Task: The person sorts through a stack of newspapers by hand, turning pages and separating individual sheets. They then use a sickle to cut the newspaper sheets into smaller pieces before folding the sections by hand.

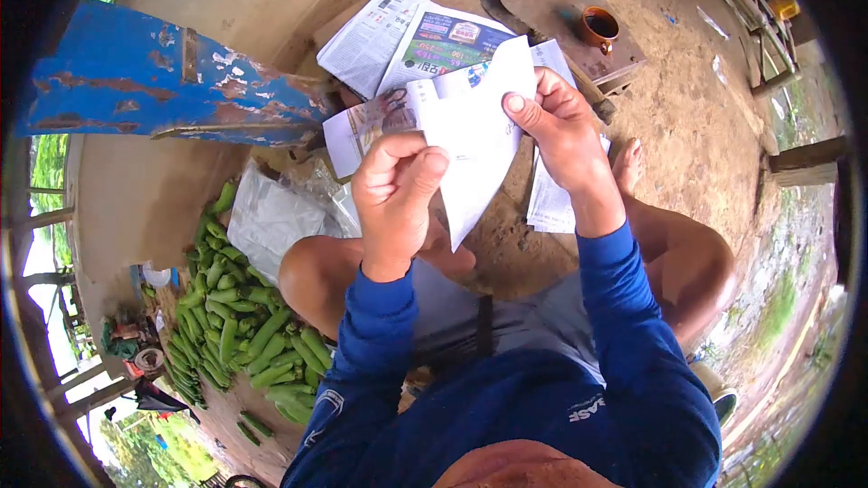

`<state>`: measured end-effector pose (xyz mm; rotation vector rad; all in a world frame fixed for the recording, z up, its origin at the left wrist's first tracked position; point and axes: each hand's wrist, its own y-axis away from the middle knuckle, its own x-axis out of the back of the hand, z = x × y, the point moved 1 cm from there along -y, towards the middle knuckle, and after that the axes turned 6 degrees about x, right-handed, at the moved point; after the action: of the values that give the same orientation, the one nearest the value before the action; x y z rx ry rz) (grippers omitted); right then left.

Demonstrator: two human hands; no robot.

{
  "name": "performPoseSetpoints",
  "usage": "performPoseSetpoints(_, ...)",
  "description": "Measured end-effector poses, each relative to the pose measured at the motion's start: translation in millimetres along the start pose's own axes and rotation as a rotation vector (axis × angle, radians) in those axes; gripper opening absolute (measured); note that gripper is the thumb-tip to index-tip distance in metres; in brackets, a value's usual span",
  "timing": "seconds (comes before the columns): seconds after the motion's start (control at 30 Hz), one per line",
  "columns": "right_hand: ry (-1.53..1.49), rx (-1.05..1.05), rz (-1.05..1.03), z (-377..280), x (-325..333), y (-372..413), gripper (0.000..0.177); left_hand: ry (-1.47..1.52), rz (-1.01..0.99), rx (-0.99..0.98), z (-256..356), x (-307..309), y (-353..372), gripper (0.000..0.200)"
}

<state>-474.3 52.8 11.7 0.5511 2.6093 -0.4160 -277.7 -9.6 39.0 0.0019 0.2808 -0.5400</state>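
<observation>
A sheet of white paper (477, 140) with a little print hangs between my two hands, raised above my lap. My left hand (398, 194) pinches its left edge between thumb and bent fingers. On the opposite edge, the thumb of my right hand (565, 131) presses the sheet against the curled fingers. The paper narrows to a point at its bottom. Behind it lie newspapers (375, 41) and a printed sheet (353, 140), partly hidden by the paper and my hands. More paper sheets (550, 194) rest on the ground below my right wrist.
A pile of long green vegetables (240, 321) lies to my left beside a clear plastic bag (271, 217). A brown cup (599, 29) stands on a wooden board (551, 0), near a dark curved blade (495, 0). A peeling blue plank (117, 81) juts in from the left.
</observation>
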Motion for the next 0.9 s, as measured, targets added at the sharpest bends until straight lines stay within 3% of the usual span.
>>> performPoseSetpoints(0.13, 0.148, 0.057, 0.087, -14.2, -2.1, 1.6, 0.018, -0.177, 0.043, -0.187, 3.5, 4.5, 1.2, 0.013)
performPoseSetpoints(0.3, 0.343, 0.184, 0.08, -34.3, -4.7, 5.7, 0.018, -0.088, 0.098, -0.122, -2.5, 7.8, -8.0, 0.015)
performPoseSetpoints(0.4, 0.283, 0.199, 0.108, -38.5, -14.0, 8.7, 0.019, -0.069, 0.117, -0.076, -10.5, 11.6, -10.7, 0.015)
performPoseSetpoints(0.6, 0.609, 0.256, 0.097, -53.9, -15.7, 16.3, 0.018, -0.061, 0.143, -0.031, -14.7, 5.5, -11.9, 0.018)
performPoseSetpoints(0.9, 0.556, 0.117, 0.138, -30.3, -2.3, 5.0, 0.022, 0.066, -0.028, -0.175, -18.2, 7.4, 4.8, 0.016)
